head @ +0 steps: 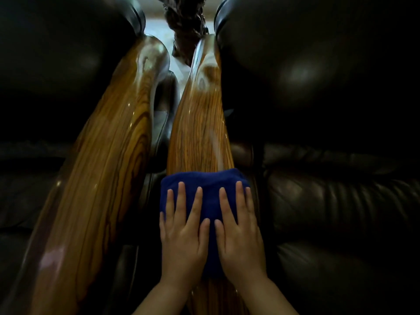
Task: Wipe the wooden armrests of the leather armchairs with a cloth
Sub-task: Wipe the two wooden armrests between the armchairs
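Two glossy wooden armrests run away from me side by side: the left armrest (100, 169) and the right armrest (200, 123). A dark blue cloth (209, 185) is draped over the near part of the right armrest. My left hand (181, 237) and my right hand (238, 235) lie flat on the cloth next to each other, fingers spread and pointing away, pressing it onto the wood. The wood under the cloth is hidden.
Dark leather chair backs bulge at the top left (68, 53) and top right (306, 64). A leather seat cushion (341, 212) lies right of the hands. A narrow gap separates the armrests, with a dark carved wooden piece (186, 21) at its far end.
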`<act>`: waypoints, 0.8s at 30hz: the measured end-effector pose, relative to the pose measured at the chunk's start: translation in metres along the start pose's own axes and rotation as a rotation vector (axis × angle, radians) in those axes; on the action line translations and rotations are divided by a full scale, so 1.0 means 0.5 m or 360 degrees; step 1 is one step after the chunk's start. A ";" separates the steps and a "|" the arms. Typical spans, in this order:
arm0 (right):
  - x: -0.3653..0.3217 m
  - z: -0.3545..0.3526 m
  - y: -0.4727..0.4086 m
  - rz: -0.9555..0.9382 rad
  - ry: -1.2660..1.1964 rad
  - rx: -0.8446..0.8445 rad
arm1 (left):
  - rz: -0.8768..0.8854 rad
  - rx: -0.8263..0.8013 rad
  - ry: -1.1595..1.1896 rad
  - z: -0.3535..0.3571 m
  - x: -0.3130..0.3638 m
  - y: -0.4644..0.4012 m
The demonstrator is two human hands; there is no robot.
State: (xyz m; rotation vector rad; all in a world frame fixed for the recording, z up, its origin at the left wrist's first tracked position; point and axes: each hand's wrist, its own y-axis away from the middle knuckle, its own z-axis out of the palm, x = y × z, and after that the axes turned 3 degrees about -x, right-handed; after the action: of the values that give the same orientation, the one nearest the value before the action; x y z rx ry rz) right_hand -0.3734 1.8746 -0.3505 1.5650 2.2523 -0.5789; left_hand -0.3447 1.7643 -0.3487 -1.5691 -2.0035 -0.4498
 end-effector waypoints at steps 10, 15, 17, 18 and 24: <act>-0.024 -0.023 -0.247 0.0014 -0.0035 -0.0066 | 0.0056 -0.0046 -0.0126 -0.057 0.017 -0.242; -0.028 -0.036 -0.372 0.0032 -0.0052 -0.0165 | 0.0091 -0.0094 -0.0107 -0.067 0.022 -0.363; -0.028 -0.033 -0.420 0.0075 -0.0053 -0.0196 | 0.0087 -0.0112 -0.0068 -0.067 0.017 -0.411; -0.028 -0.034 -0.446 0.0102 -0.0064 -0.0206 | 0.0083 -0.0134 -0.0042 -0.068 0.018 -0.440; -0.026 -0.081 -0.514 0.0221 -0.0075 -0.0405 | 0.0122 -0.0476 -0.0014 -0.115 0.035 -0.515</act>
State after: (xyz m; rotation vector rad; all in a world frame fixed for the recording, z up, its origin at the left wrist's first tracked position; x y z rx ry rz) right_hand -0.6125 1.8046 -0.2741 1.5451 2.0684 -0.2754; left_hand -0.5834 1.6776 -0.2741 -1.8198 -1.9428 -0.7410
